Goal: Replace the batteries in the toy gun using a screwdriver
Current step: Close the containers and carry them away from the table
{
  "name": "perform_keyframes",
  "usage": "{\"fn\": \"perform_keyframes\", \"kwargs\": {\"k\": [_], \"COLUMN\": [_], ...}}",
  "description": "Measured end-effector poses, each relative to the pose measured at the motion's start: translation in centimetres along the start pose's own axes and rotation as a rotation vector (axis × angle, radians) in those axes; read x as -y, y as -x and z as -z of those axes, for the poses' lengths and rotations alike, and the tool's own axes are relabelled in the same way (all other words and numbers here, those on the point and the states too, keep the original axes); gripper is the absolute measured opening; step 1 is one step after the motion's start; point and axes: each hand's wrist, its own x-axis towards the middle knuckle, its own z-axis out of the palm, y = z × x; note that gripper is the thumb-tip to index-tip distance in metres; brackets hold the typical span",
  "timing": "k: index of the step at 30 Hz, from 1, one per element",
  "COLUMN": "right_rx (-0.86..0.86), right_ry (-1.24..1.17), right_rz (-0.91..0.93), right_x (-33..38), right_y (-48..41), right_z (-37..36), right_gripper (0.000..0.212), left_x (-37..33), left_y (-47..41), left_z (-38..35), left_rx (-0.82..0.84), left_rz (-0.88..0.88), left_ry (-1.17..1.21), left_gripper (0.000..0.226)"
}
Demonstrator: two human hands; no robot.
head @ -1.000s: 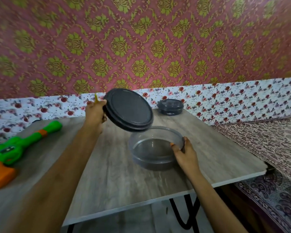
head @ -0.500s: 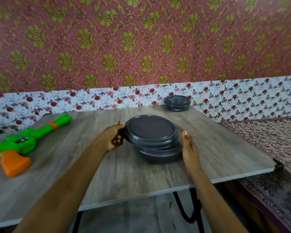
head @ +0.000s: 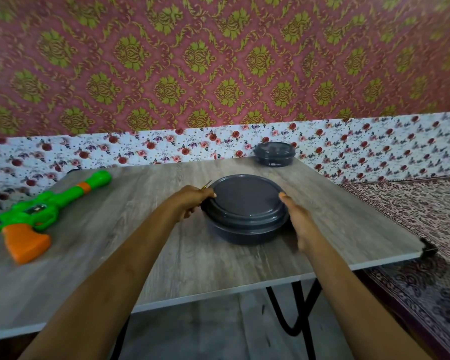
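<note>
A green and orange toy gun (head: 44,211) lies on the left part of the table, barrel pointing to the back right. At the table's middle stands a round dark grey container (head: 247,233) with its lid (head: 244,198) lying on top. My left hand (head: 190,201) grips the lid's left rim, thumb on top, and a thin yellow tool tip (head: 207,184) sticks out of the same hand. My right hand (head: 296,216) rests against the container's right side with straight fingers, one fingertip at the lid's rim. The container's contents are hidden.
A second, smaller dark container (head: 274,153) with its lid on stands at the table's back edge by the flowered wall. The grey wood-look table (head: 192,258) ends close in front of me; a patterned bed cover (head: 413,216) lies beyond its right edge.
My left hand brought the lifted, tilted lid down onto the container. My right hand went from gripping the open bowl's rim to lying straight along its side.
</note>
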Motion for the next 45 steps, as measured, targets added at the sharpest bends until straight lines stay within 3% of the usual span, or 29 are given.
{"fn": "perform_keyframes", "kwargs": {"k": [7,14,25,31,33,36,39,45], "right_rx": [0.040,-0.046,-0.104,-0.086,-0.037,0.038,0.093,0.088], "right_ry": [-0.048,-0.152,-0.212,-0.177,-0.123,-0.088,-0.113,-0.170], "right_rz": [-0.025,0.027,0.049,0.082,0.058,0.027,0.002,0.048], "right_x": [0.3,-1.1,-1.0,-0.5,-0.3,-0.1,-0.2,0.4], "right_y": [-1.2,-2.4,-3.0,-2.1,-2.1,-2.0,-1.8,-2.2], "right_z": [-0.3,-1.5,-1.4,-1.1,-0.8,-0.6,-0.8,-4.5], "right_gripper": [0.032,0.043,0.040,0.019,0.026,0.026,0.026,0.045], "left_x": [0.9,1.5,1.8,1.4,0.9,1.1,1.8,1.9], "left_y": [-0.7,-1.4,-2.6,-1.9,-1.5,-1.1,-0.9,-1.4], "left_z": [-1.4,-2.8,-2.8,-2.4,-2.0,-1.6,-2.0,-0.9], "left_rx": [-0.016,0.003,-0.023,-0.036,-0.030,-0.008,0.041,-0.046], "left_rz": [0.093,0.103,0.069,0.101,0.150,0.191,0.176,0.097], "left_ry": [0.133,0.433,0.438,0.348,0.289,0.294,0.463,0.765], "left_gripper": [0.044,0.043,0.047,0.037,0.033,0.046,0.062,0.051]}}
